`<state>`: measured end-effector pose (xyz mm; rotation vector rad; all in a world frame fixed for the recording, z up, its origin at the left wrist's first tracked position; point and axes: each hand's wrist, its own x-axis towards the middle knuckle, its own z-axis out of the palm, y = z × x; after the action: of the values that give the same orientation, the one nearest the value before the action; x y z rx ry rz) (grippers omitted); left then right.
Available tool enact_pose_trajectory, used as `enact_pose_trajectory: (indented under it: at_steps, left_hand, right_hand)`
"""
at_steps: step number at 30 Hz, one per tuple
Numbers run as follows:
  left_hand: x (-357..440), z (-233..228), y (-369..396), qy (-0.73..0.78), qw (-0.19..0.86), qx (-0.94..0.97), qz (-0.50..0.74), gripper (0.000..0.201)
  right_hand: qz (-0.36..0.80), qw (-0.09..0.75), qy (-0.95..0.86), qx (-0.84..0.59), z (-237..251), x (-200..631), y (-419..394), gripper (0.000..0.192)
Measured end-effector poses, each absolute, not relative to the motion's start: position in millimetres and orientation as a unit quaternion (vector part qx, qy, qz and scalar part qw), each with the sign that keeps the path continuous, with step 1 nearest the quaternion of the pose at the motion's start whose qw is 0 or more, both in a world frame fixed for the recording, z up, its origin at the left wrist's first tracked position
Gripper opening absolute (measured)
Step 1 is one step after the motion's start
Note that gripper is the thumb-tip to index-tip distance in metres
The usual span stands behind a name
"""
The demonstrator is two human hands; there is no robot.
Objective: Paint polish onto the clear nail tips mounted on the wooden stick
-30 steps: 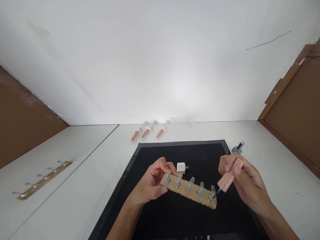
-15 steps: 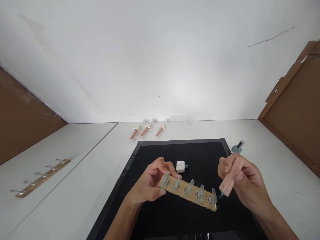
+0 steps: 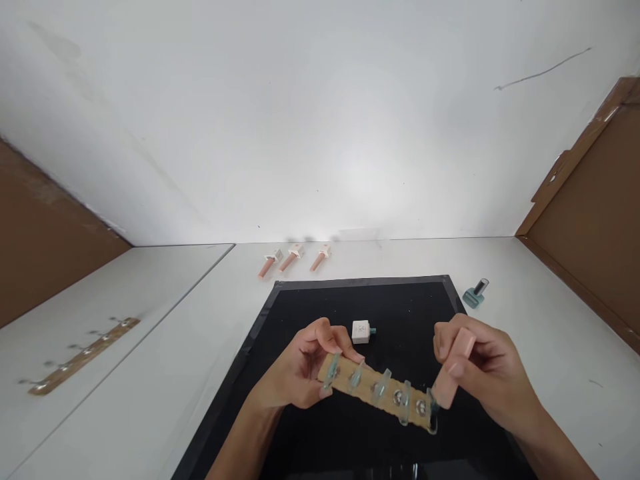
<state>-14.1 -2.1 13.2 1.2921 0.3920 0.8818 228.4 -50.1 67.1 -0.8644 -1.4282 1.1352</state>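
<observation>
While the wooden strip [image 3: 376, 395] with its five clear nail tips hangs low in the middle of the frame, the left hand [image 3: 300, 367] pinches its left end and the right hand [image 3: 480, 370] is closed around a pink brush cap [image 3: 454, 375] whose brush meets the rightmost tip [image 3: 431, 404]. All five tips look tinted teal, so the coating seems nearly finished. Above the strip on the black mat [image 3: 300, 427] sits a small white bottle [image 3: 361, 331]. A teal bottle [image 3: 475, 293] stands at the mat's upper right; three pink bottles [image 3: 295, 259] lie further up.
</observation>
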Motion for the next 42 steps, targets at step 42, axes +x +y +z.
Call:
enact_pose_trajectory:
  at_steps: [42]
  left_hand:
    - [-15, 8, 0, 0.08, 0.725, 0.557, 0.396, 0.027]
  right_hand:
    - [0.344, 0.601, -0.58, -0.43, 63, 235, -43, 0.027]
